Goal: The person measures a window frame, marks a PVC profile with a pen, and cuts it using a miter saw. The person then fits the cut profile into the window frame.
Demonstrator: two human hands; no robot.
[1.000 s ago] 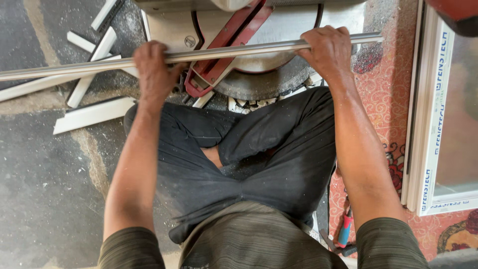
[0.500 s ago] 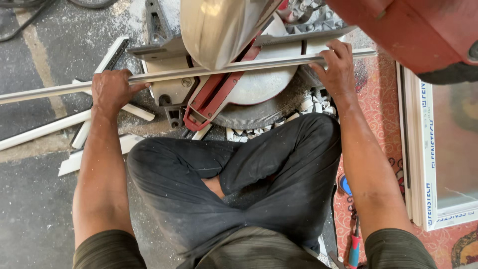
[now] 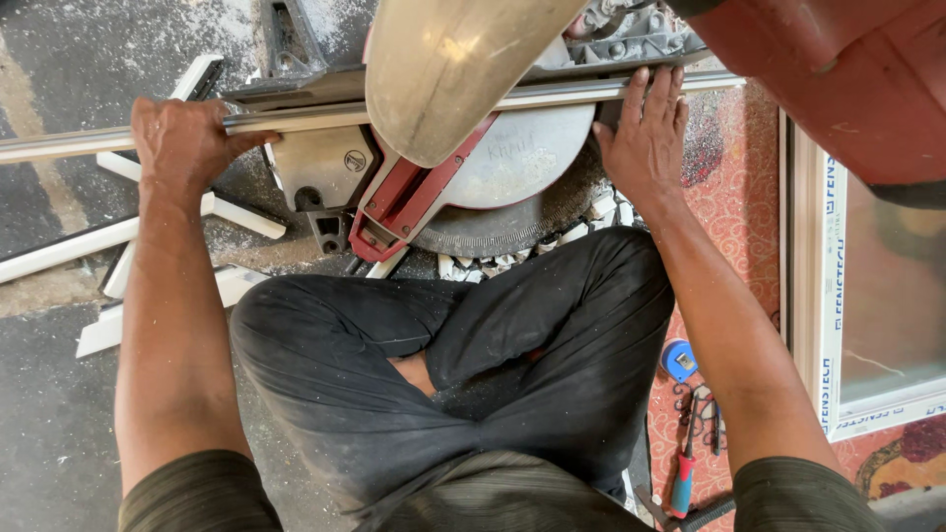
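Long metal strip (image 3: pixel 325 115) held across the bed of a chop saw (image 3: pixel 493 167), seen from above.

The strip lay level across the saw, under its tan blade guard (image 3: pixel 448 69). The left hand (image 3: pixel 182 143) was closed around the strip's left part; the right hand (image 3: pixel 645 138) lay flat and open, fingers (image 3: pixel 658 94) pressing its right part. White offcuts (image 3: pixel 128 241) were scattered on the grey floor, and a white window frame (image 3: pixel 808 296) stood at right.

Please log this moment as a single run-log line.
left hand: grips long pale profile strip | right hand: flat on strip | strip: across grey-and-red mitre saw
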